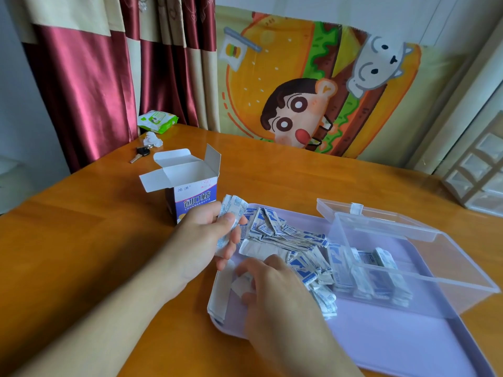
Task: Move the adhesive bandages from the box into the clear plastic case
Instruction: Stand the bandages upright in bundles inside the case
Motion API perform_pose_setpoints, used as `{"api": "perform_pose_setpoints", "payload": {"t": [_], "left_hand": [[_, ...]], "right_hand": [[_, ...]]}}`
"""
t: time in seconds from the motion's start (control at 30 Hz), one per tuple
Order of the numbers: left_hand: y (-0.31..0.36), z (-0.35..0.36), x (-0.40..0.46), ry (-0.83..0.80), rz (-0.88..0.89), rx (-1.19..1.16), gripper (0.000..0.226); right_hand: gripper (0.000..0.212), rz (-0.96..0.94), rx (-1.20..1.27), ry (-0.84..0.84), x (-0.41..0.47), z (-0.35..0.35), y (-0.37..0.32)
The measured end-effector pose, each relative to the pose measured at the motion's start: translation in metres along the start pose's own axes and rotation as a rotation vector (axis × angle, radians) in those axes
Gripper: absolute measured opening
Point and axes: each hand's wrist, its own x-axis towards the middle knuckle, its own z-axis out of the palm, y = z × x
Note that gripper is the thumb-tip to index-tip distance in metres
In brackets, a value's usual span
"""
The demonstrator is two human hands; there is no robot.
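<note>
- Bandages (283,238) lie mostly in a loose heap on the lilac tray (402,338), just left of the clear case (424,270). Tipping them out there likely lets them be sorted and squared up before packing.
- Head view: the box (190,197) stands upright on the wooden table (81,240) behind the tray's left corner, flaps open. Its inside cannot be seen, so whether any are left in it is unclear.
- The left hand (206,238) is raised over the tray's left edge, thumb and fingers curled round a small sheaf of bandages (232,210) whose ends stick up past the fingertips. Holding them as a bundle seems meant to keep them aligned.
- The right hand (275,284) is low over the near-left part of the tray, fingers bent down onto white wrappers (243,284); it appears to pinch one or two, probably to add to the sheaf, though the fingertips are partly hidden.
- The case sits on the tray's right half with its lid (378,219) hinged back, so the mouth is open for dropping bundles in. Several neat stacks (381,278) already stand against its near wall.
- Judged from the heap, much of the job is left.
- Off to the back left lie a key (140,153), a crumpled tissue (152,140) and a green wipes pack (158,121), well apart from the work.
</note>
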Motion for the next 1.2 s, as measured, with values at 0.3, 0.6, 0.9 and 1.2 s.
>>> {"api": "perform_pose_setpoints", "payload": {"t": [0.3, 0.6, 0.9, 1.2], "left_hand": [[0.001, -0.001, -0.001, -0.003, -0.003, 0.017, 0.024], [0.004, -0.002, -0.001, 0.04, -0.005, 0.006, 0.025], [0.004, -0.002, -0.002, 0.054, -0.014, -0.052, 0.024], [0.006, 0.0, -0.005, -0.001, -0.046, -0.178, 0.024]], "right_hand": [[0.011, -0.014, 0.044, 0.074, 0.006, 0.002, 0.003], [0.013, -0.191, 0.185, 0.611, 0.012, -0.021, 0.017], [0.02, -0.353, 0.723, 0.645, 0.006, -0.028, 0.019], [0.031, -0.272, 0.855, 0.703, 0.009, -0.024, 0.018]]}}
